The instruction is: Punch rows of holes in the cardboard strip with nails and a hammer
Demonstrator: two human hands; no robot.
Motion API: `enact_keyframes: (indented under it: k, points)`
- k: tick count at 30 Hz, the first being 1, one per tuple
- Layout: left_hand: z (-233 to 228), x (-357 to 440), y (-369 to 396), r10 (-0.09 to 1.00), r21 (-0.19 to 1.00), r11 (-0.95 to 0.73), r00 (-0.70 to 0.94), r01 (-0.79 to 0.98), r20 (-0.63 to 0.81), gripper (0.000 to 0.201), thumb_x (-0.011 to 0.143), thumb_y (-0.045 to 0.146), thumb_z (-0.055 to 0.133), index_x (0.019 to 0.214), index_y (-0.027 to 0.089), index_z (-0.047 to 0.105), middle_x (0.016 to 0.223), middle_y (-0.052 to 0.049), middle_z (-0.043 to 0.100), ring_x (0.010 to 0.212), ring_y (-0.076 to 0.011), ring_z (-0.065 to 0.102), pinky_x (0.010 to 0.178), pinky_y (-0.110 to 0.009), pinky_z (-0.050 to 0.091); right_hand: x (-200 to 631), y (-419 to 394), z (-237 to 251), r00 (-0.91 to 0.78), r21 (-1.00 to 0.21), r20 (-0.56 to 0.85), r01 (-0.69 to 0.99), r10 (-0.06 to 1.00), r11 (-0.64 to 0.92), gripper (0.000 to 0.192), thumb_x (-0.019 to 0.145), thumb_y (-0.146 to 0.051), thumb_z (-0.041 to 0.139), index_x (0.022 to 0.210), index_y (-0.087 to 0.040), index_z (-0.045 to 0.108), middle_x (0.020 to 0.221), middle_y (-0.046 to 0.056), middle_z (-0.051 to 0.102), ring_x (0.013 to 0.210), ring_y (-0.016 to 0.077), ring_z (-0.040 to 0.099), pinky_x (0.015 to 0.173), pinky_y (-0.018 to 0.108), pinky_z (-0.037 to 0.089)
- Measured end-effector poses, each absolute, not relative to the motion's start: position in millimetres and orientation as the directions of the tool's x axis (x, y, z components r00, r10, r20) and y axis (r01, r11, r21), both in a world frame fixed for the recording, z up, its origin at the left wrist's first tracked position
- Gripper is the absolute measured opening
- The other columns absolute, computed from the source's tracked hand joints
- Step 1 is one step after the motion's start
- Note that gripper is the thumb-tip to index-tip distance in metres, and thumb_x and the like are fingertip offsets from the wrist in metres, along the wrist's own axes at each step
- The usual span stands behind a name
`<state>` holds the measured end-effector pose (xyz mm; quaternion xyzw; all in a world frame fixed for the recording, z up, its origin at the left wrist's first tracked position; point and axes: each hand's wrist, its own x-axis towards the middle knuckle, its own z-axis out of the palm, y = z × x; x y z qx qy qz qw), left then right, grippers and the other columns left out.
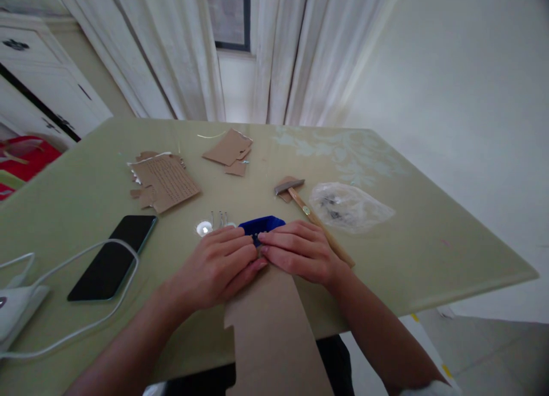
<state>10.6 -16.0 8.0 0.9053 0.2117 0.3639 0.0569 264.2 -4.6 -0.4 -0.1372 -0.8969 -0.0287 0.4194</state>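
Observation:
My left hand [221, 264] and my right hand [300, 250] lie side by side on the green table [429, 241], fingertips meeting at a blue piece [262, 224] that sits at the far end of a long cardboard strip [270, 327]. Both hands press down on the strip's end and pinch at the blue piece. The strip runs back toward me over the table's near edge. What lies under the fingers is hidden.
A small hammer [306, 210] lies just right of my right hand, next to a clear plastic bag [349, 207]. Nails [222, 217] and a small white disc [204, 228] sit ahead. Cardboard scraps [165, 181] lie farther back, a black phone [114, 256] and white cable [64, 293] to the left.

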Motion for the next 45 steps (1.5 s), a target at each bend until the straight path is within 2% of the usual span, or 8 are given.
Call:
enact_keyframes:
  k: [6, 14, 18, 21, 24, 28, 34, 45]
  points:
    - [4, 6, -13, 0.586, 0.577, -0.782, 0.589, 0.235, 0.556, 0.031, 0.117, 0.024, 0.046, 0.086, 0.022, 0.052, 0.075, 0.001, 0.058, 0.069, -0.0148, 0.053, 0.065, -0.03, 0.041, 263, -4, 3, -0.613, -0.059, 0.763, 0.248, 0.204, 0.967, 0.01, 0.11, -0.014, 0.069, 0.116, -0.016, 0.077, 0.121, 0.012, 0.087, 0.107, 0.0203, 0.082, 0.089, 0.033, 0.066]
    - [8, -1, -15, 0.694, 0.75, -0.645, 0.526, 0.149, 0.492, 0.042, 0.119, 0.035, 0.046, 0.08, 0.021, 0.055, 0.07, 0.002, 0.056, 0.062, -0.0119, 0.051, 0.06, -0.028, 0.04, 265, -5, 3, -0.646, -0.071, 0.735, 0.227, 0.205, 0.971, 0.008, 0.109, -0.015, 0.072, 0.114, -0.018, 0.076, 0.121, 0.009, 0.086, 0.105, 0.019, 0.081, 0.089, 0.032, 0.064]
    - [4, -30, 1, 0.776, 0.807, -0.583, 0.228, -0.094, 0.587, 0.047, 0.118, 0.036, 0.044, 0.075, 0.022, 0.053, 0.064, 0.002, 0.053, 0.056, -0.0135, 0.049, 0.057, -0.03, 0.04, 265, -5, -1, -0.642, -0.068, 0.737, 0.242, 0.212, 0.968, 0.007, 0.11, -0.016, 0.071, 0.115, -0.017, 0.075, 0.122, 0.011, 0.085, 0.102, 0.0189, 0.08, 0.087, 0.033, 0.063]
    - [-4, -57, 25, 0.872, 0.838, -0.485, 0.21, 0.25, 0.442, 0.053, 0.114, 0.049, 0.051, 0.069, 0.021, 0.058, 0.062, 0.001, 0.055, 0.056, -0.0141, 0.047, 0.054, -0.03, 0.037, 267, -2, -3, -0.582, -0.093, 0.778, 0.265, 0.237, 0.96, 0.012, 0.11, -0.012, 0.068, 0.119, -0.016, 0.074, 0.125, 0.014, 0.084, 0.101, 0.0198, 0.08, 0.087, 0.033, 0.063]
    - [-16, -73, 45, 0.949, 0.683, -0.269, 0.309, 0.679, 0.067, 0.058, 0.105, 0.066, 0.052, 0.066, 0.023, 0.055, 0.062, 0.0, 0.057, 0.06, -0.0182, 0.052, 0.059, -0.032, 0.042, 270, 1, -6, -0.515, -0.151, 0.803, 0.311, 0.299, 0.938, 0.02, 0.111, -0.013, 0.066, 0.127, -0.02, 0.074, 0.126, 0.013, 0.084, 0.105, 0.0205, 0.081, 0.09, 0.033, 0.064]
    - [-31, -80, 58, 0.934, 0.414, -0.222, 0.314, 0.883, -0.17, 0.057, 0.1, 0.065, 0.041, 0.072, 0.023, 0.069, 0.081, -0.009, 0.077, 0.077, -0.0278, 0.069, 0.077, -0.038, 0.052, 271, 4, -9, -0.5, -0.182, 0.796, 0.337, 0.34, 0.924, 0.025, 0.112, -0.013, 0.063, 0.132, -0.023, 0.074, 0.127, 0.011, 0.083, 0.111, 0.0214, 0.081, 0.094, 0.035, 0.065]
    - [-39, -70, 59, 0.979, 0.191, -0.091, 0.124, 0.977, -0.165, 0.06, 0.106, 0.054, 0.03, 0.096, 0.02, 0.079, 0.107, -0.022, 0.082, 0.1, -0.0391, 0.076, 0.089, -0.048, 0.055, 270, 7, -16, -0.513, -0.166, 0.791, 0.345, 0.333, 0.924, 0.023, 0.112, -0.013, 0.062, 0.131, -0.021, 0.073, 0.127, 0.012, 0.083, 0.112, 0.0215, 0.081, 0.095, 0.035, 0.065]
    - [-34, -55, 56, 0.973, 0.217, 0.192, -0.156, 0.957, -0.17, 0.078, 0.11, 0.063, 0.019, 0.09, 0.016, 0.078, 0.107, -0.028, 0.08, 0.105, -0.0442, 0.078, 0.091, -0.053, 0.056, 273, 4, -18, -0.467, -0.184, 0.808, 0.378, 0.358, 0.907, 0.035, 0.114, -0.014, 0.057, 0.145, -0.024, 0.071, 0.136, 0.013, 0.081, 0.12, 0.0222, 0.08, 0.099, 0.036, 0.065]
